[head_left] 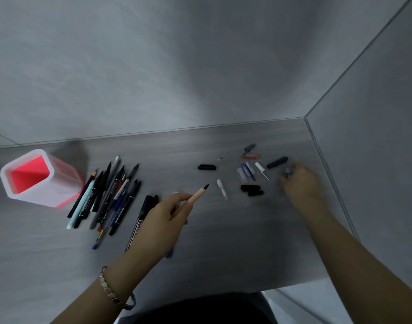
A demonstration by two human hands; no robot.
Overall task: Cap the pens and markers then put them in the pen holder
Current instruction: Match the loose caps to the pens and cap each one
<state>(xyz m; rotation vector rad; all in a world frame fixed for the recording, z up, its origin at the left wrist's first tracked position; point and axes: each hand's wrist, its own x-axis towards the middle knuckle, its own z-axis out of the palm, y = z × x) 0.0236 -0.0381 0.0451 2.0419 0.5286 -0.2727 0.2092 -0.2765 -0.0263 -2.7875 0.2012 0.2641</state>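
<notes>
Holder (27, 177): standing upright near the worktop's (212, 253) left edge, mouth open and nothing showing inside; looks like light plastic, likely to tip if a pen is jabbed in at a slant.
Pens (106, 195): lying in a loose fan just right of the holder, uncapped tips pointing to the back edge; thin, stiff and prone to rolling, best pinched mid-barrel.
Marker (141, 218): lying just right of the fan, partly under the left wrist; thicker, so easier to grip.
Left hand (161, 220): closing around a tan pen (199, 192) at its rear half, bare black tip pointing right.
Caps (249, 178): lying scattered toward the back right corner; tiny, light, smooth, easily flicked away.
Right hand (302, 181): reaching among the caps, fingers curled around something small and grey; blurred, probably a cap.
</notes>
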